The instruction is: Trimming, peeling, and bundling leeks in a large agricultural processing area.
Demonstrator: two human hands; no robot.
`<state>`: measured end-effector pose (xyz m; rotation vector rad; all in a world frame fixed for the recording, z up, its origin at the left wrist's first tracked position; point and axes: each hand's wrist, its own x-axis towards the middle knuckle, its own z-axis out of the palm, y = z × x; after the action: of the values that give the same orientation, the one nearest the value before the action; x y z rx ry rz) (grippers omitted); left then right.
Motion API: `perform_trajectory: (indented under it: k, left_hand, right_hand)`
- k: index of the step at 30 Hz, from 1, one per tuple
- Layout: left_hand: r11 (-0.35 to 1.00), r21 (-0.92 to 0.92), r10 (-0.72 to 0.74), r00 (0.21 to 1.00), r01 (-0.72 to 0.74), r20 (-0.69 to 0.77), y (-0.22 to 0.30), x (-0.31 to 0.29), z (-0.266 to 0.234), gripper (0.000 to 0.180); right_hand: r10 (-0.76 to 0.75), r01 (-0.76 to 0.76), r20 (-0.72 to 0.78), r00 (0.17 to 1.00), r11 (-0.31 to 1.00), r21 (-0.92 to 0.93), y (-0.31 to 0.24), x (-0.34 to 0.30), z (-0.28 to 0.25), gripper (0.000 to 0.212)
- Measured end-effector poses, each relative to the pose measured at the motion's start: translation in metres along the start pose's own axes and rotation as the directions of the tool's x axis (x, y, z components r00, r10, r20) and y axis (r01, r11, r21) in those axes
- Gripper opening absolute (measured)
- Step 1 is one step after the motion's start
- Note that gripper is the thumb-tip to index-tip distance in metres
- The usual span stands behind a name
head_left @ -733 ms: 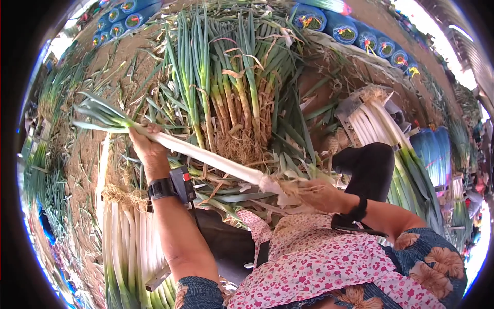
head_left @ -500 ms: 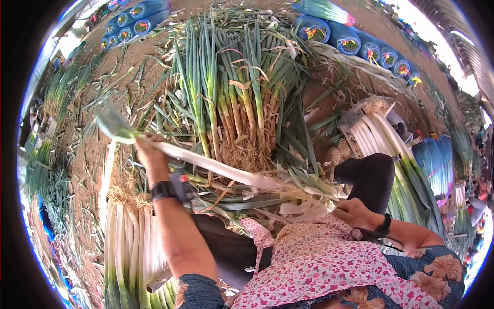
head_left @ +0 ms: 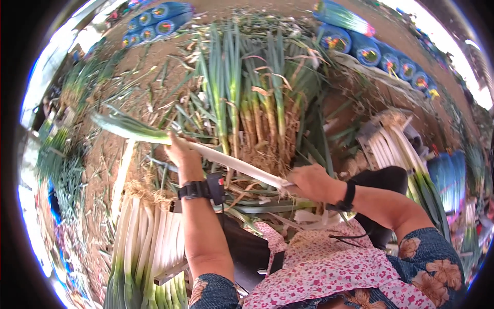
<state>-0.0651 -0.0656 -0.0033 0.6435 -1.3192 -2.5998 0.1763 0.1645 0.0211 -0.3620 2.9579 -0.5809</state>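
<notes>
A long leek (head_left: 234, 164) with a white, peeled-looking shaft slants across in front of me. My left hand (head_left: 181, 149) is closed around it where white turns to green, and its green leaves (head_left: 121, 126) point out to the left. At the other end, my right hand (head_left: 311, 183) has its fingers closed on the root end. Just beyond stands a bunch of unpeeled leeks (head_left: 252, 103), roots toward me, with brown outer skins. Torn pale skins (head_left: 314, 219) lie near my lap below the right hand.
Clean white leeks (head_left: 146, 226) are stacked at the left, roots away from me. Another stack (head_left: 386, 139) rests on a stand at the right. Blue-wrapped bundles (head_left: 368, 54) lie at the far right, more (head_left: 164, 26) at the far left. Leaf scraps litter the soil.
My right hand has moved up and left from beside my lap to the leek's root end. Loose skin no longer trails from the leek. The view has shifted slightly.
</notes>
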Motion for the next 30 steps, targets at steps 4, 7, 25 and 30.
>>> perform_trajectory:
  k: [4, 7, 25, 30]
  left_hand:
    - [0.963, -0.214, -0.142, 0.985, 0.161, 0.100, -0.003, 0.018, -0.019, 0.020]
    - [0.876, -0.386, -0.180, 0.939, 0.289, 0.293, 0.005, 0.011, -0.018, 0.030]
    - [0.910, 0.368, -0.413, 0.478, 0.190, 0.775, -0.035, -0.123, 0.047, 0.031]
    - [0.893, 0.450, -0.450, 0.028, -0.012, 0.893, -0.085, -0.209, 0.127, 0.030]
  right_hand:
    - [-0.097, 0.108, -0.057, 0.994, 0.965, 0.240, 0.000, -0.024, -0.009, 0.023]
    - [0.048, -0.067, 0.072, 0.996, 0.956, 0.284, 0.023, -0.080, 0.000, 0.018]
    - [-0.162, 0.091, -0.278, 0.947, 0.963, -0.253, 0.113, -0.162, -0.064, 0.024]
    - [-0.358, 0.177, -0.595, 0.719, 0.923, -0.342, 0.061, -0.136, -0.167, 0.034]
